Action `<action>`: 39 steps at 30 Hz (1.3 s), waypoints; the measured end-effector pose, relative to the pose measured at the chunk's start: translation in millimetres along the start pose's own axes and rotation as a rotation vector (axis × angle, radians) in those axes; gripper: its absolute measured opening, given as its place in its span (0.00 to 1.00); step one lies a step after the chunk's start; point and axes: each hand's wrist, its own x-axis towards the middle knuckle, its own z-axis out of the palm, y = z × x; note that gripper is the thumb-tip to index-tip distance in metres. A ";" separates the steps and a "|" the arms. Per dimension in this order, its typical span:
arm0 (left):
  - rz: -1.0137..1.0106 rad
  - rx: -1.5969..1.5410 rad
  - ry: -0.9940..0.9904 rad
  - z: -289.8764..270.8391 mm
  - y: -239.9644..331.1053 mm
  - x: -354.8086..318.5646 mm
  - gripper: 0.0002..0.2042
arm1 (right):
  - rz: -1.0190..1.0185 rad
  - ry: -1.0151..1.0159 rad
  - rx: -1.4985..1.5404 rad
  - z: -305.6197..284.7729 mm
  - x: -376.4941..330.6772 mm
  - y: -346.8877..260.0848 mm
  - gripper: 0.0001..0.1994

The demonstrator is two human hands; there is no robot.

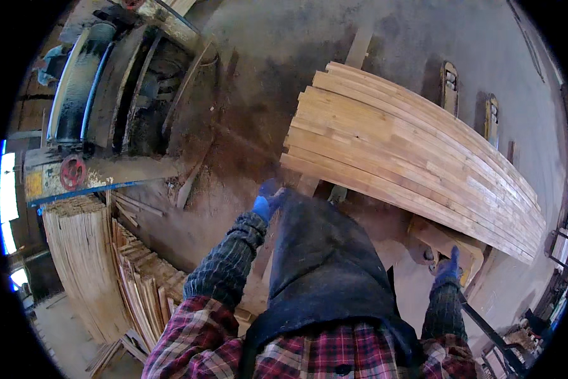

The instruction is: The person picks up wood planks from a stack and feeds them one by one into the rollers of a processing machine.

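Observation:
My left hand (268, 201), in a blue glove, hangs beside the left edge of my dark apron (322, 265). Its fingers are blurred, and I cannot make out whether they hold anything. On the right, my gloved right hand (447, 271) appears in front of the yellowish body of a pallet jack (470, 256). One finger stretches forward, and no object shows in that hand. Ahead of me lies a broad layer of pale wooden boards (397, 151), set side by side, with the jack's fork tips (449, 85) showing beyond its far side.
A large worn machine with a roller (72, 82) and a red handwheel (73, 172) stands at the left. Stacked thin wood strips (85, 265) lie below it. Wood scraps (192, 180) litter the dusty floor. A black bar (486, 328) slants beside my right forearm.

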 end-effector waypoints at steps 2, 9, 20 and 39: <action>-0.096 -0.096 -0.105 -31.8 17.8 -4.4 0.29 | 0.050 0.089 -0.211 11.6 12.8 36.0 0.35; 0.022 0.122 -0.223 -61.8 -25.7 133.8 0.24 | 0.122 0.075 -0.059 228.5 32.4 128.4 0.34; -0.498 -0.482 -0.361 17.5 -21.5 218.2 0.27 | 0.194 0.195 0.492 375.4 106.0 251.5 0.41; -0.027 0.396 -0.704 -57.1 -43.7 219.2 0.25 | 0.156 -0.017 0.844 402.0 79.6 259.7 0.41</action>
